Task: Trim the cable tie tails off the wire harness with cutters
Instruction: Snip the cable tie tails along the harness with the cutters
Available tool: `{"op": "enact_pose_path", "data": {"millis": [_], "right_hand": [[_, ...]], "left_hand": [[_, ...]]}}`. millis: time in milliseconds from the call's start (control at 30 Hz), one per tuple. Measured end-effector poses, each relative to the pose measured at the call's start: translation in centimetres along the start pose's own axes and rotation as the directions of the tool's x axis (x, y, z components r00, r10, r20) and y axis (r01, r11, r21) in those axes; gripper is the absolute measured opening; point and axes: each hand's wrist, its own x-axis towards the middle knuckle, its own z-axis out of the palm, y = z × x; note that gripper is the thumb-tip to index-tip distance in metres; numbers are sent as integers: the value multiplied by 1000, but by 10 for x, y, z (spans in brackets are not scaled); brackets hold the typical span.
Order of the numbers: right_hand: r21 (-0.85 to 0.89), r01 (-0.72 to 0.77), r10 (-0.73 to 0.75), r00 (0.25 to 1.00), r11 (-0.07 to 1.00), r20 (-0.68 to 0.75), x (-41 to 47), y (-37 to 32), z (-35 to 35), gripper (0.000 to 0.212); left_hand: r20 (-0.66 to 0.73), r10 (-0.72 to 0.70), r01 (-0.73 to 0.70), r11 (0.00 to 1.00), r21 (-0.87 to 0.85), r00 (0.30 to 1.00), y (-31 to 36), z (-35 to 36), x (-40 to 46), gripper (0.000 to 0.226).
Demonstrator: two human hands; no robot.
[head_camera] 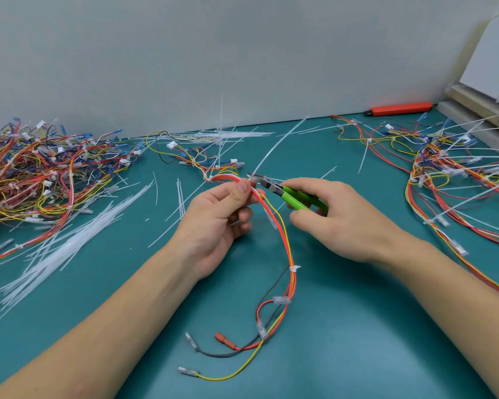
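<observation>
At the centre of the frame, the left hand (219,220) pinches the wire harness (285,254) between thumb and curled fingers, above the teal surface (357,326). The right hand (334,217) wraps its fingers round the green-handled cutters (288,194), whose tips sit at a cable tie tail (274,148) just beside the left thumb.

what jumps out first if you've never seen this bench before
At centre, the left hand pinches a red, orange and yellow wire harness while the right hand brings green-handled cutters to it. A big tangled heap of harnesses fills the left of the teal table, and white cable tie tails lie strewn beside it.
</observation>
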Motion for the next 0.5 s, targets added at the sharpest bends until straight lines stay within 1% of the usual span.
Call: {"op": "enact_pose_path", "data": {"millis": [100,200,300,433,500], "right_hand": [[-43,13,-14,1000,999,-19,0,1,0,36],[-111,36,-38,999,993,-15,0,3,1,34],[-131,43,-48,998,990,-35,0,5,0,34],[-179,57,-67,996,982,-53,1,7,-2,38],[-184,81,-94,993,980,-65,1,8,-2,37]], "left_hand": [[9,-8,8,1000,4,1000,-1,-2,1,20],[42,-8,7,1000,15,999,-1,-4,1,23],[74,-11,9,1000,25,997,-1,-6,2,18],[106,-20,16,999,33,994,-2,-8,3,16],[119,-36,31,998,49,992,-3,-9,2,15]]}}
